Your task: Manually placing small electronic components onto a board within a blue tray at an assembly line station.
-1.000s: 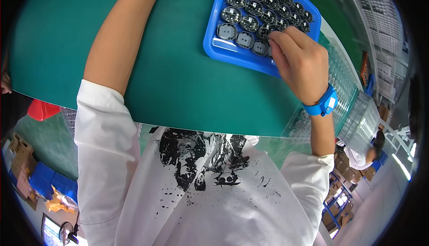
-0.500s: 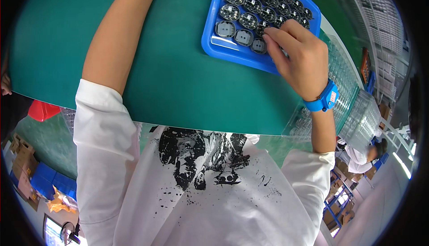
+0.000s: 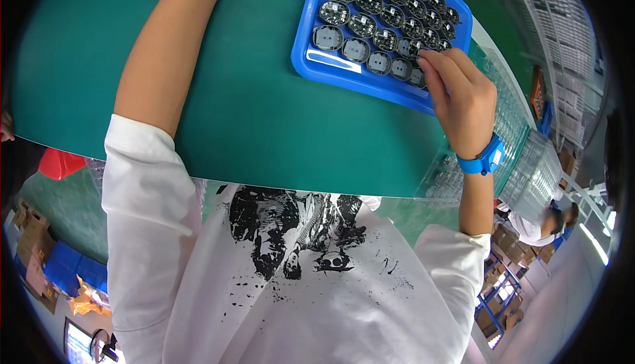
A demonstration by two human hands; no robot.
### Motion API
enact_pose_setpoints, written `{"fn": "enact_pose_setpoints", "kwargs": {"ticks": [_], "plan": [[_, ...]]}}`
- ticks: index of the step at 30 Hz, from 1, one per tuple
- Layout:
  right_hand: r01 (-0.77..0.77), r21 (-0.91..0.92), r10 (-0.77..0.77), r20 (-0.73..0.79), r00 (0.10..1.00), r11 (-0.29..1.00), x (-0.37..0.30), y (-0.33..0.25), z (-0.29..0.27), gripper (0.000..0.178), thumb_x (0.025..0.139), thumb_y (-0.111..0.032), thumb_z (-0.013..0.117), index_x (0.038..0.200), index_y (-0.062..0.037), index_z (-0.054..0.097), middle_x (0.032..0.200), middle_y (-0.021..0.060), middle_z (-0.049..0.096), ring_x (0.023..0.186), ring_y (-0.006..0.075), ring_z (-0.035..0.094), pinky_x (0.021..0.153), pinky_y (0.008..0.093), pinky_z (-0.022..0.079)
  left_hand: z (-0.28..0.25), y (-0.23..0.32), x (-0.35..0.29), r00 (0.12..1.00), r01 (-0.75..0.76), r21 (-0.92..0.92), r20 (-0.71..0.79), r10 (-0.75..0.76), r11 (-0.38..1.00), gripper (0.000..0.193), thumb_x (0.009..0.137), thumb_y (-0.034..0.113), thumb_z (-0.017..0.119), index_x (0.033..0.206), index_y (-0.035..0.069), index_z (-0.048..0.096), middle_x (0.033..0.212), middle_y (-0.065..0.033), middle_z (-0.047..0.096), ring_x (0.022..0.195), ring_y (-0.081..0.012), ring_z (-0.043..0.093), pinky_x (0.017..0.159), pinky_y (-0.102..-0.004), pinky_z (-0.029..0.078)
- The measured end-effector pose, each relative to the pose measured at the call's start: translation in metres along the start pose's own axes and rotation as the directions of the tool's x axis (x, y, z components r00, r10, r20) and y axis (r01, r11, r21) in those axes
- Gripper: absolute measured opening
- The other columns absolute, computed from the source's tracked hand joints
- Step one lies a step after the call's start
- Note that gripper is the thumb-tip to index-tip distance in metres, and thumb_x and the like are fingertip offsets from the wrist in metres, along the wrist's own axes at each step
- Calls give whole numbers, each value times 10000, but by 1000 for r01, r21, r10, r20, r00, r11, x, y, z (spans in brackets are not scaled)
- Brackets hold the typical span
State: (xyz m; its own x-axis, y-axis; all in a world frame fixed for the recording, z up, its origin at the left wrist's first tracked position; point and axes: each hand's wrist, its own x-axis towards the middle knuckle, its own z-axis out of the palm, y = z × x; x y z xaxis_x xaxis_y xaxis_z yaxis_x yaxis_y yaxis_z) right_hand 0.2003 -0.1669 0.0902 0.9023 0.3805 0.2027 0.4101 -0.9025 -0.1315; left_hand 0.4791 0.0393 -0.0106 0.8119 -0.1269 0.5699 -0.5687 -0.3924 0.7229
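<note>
A blue tray (image 3: 370, 81) holds rows of small rounded housings. Most carry dark round circuit boards (image 3: 362, 25); several grey housings (image 3: 356, 50) along the near edge show no board. My right hand (image 3: 466, 99), wearing a blue wrist strap (image 3: 486, 157), reaches over the tray's near right part. Its thumb and forefinger are pinched on the edge of a small dark circuit board (image 3: 415, 47), which looks tilted over a grey housing. The fingers partly hide the housings at that end. My left forearm (image 3: 173, 46) runs out past the top edge, so the left hand is out of sight.
The tray lies on a green table mat (image 3: 297, 139). Clear plastic trays (image 3: 529, 165) are stacked at the right. A red stool (image 3: 61, 163) stands beyond the table's left front edge. Another person (image 3: 536, 225) is in the right background, and a person's hand shows at the far left edge.
My right hand has moved right along the tray's near rows. A grey housing shows beside the pinched board now. The whole view has shifted slightly.
</note>
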Motion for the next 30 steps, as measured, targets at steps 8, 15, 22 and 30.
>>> {"fn": "enact_pose_setpoints", "kwargs": {"ticks": [8, 15, 22, 30], "plan": [[24, -17, -23, 78, 997, 1000, 5, -1, 6, 100, 849, -14, 713, 946, -9, 693, 808, 106, 628, 654, 288, 631, 567, 364, 490, -3, 1, -1, 1000, 21, 12, 15, -21, 1000, 350, 863, 236, 605, 691, -68, 588, 653, -255, 566, 591, -349, 613, 597, -437, 457], [27, -38, -24, 82, 996, 999, 7, -2, 5, 98, 849, -11, 707, 944, -14, 684, 814, 106, 622, 665, 299, 631, 569, 373, 490, -3, 0, 0, 1000, 22, -7, 12, -22, 1000, 346, 857, 235, 603, 684, -64, 589, 638, -250, 561, 581, -337, 611, 593, -433, 459], [47, -25, -45, 98, 994, 999, 6, -1, 7, 115, 844, -4, 701, 956, -21, 681, 821, 105, 614, 662, 302, 626, 567, 379, 485, -3, -1, 0, 1000, 1, 1, 14, -1, 1000, 342, 854, 230, 599, 680, -64, 583, 644, -250, 566, 590, -339, 615, 600, -433, 462], [24, -15, -23, 60, 998, 1000, -2, 3, 8, 128, 842, -31, 718, 964, -19, 681, 819, 104, 612, 661, 309, 621, 563, 383, 483, 10, 8, 0, 1000, -13, -25, 25, 14, 1000, 356, 867, 229, 599, 675, -69, 568, 625, -242, 547, 571, -310, 594, 590, -428, 445]]}}
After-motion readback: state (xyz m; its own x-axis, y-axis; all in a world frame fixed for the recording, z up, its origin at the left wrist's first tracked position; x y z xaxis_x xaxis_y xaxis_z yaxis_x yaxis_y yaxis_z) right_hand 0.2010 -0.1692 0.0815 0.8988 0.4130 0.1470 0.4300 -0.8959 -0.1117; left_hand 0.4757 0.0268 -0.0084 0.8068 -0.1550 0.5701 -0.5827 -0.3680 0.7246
